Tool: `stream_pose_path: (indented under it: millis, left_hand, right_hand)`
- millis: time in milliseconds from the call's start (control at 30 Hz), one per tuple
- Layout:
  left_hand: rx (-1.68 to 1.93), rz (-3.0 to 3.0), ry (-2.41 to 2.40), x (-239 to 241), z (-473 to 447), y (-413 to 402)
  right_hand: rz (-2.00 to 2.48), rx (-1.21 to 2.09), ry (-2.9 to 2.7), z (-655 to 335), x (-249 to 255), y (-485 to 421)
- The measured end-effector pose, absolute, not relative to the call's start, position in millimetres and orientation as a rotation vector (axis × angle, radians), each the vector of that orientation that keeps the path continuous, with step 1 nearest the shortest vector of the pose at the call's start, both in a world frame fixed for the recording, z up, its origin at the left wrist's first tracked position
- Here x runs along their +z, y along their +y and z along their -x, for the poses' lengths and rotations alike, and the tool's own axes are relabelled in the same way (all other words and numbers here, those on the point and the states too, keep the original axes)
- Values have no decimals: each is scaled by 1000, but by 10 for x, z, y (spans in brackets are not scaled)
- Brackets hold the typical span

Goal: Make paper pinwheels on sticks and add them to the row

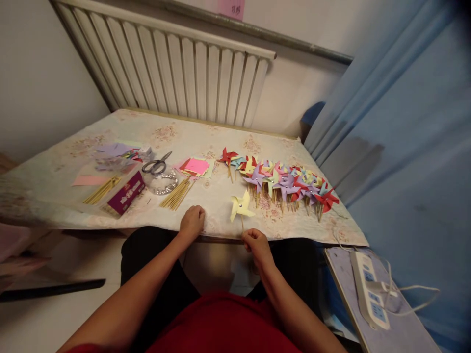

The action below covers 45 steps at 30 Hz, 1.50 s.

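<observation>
A pale yellow paper pinwheel [241, 206] stands upright above the table's front edge, its thin stick pinched between the thumb and fingers of my right hand [257, 245]. My left hand [192, 223] rests closed at the front edge, with nothing showing out of the fist. Just beyond it lies a bundle of thin wooden sticks [175, 194]. Close by are a clear round dish of small shiny pieces [164, 184], dark-handled scissors [158, 165] and a stack of coloured paper squares [196, 166]. Finished pinwheels [287, 184] in many colours are crowded together at the right.
A purple-and-white box [127, 193], more sticks [103, 190] and paper pieces [114, 149] lie at the left of the flowered tablecloth [221, 196]. Behind the table is a radiator [191, 63]. A blue curtain [397, 147] and a power strip [370, 289] are at the right.
</observation>
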<state>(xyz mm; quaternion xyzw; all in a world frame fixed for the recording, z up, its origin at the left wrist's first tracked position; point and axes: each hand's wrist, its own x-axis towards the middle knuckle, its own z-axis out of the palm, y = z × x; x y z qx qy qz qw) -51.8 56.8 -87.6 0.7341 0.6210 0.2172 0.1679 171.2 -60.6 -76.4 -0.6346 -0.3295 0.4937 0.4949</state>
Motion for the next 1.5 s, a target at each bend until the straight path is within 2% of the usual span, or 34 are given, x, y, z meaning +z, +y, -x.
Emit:
stream_pose_path:
  millis: [267,533,867,1400,1500]
  left_hand:
    - [314,-2507,1921,-962,554,862]
    - [316,-2539,1953,-994,556,911]
    - [273,-2503,1961,-978,552,911]
    - [248,-2495,1954,-974,542,915]
    - [251,-2503,1951,-965,543,911]
  right_hand:
    - [1621,1087,-919,-1785,-950,-362]
    - [1674,996,-1006,-1708,-1015,-77]
    - [1853,674,-1303,-1627,-965,334]
    - [1921,650,-1713,-1448,-840,956]
    - [1959,519,-1685,-1469,-855,1078]
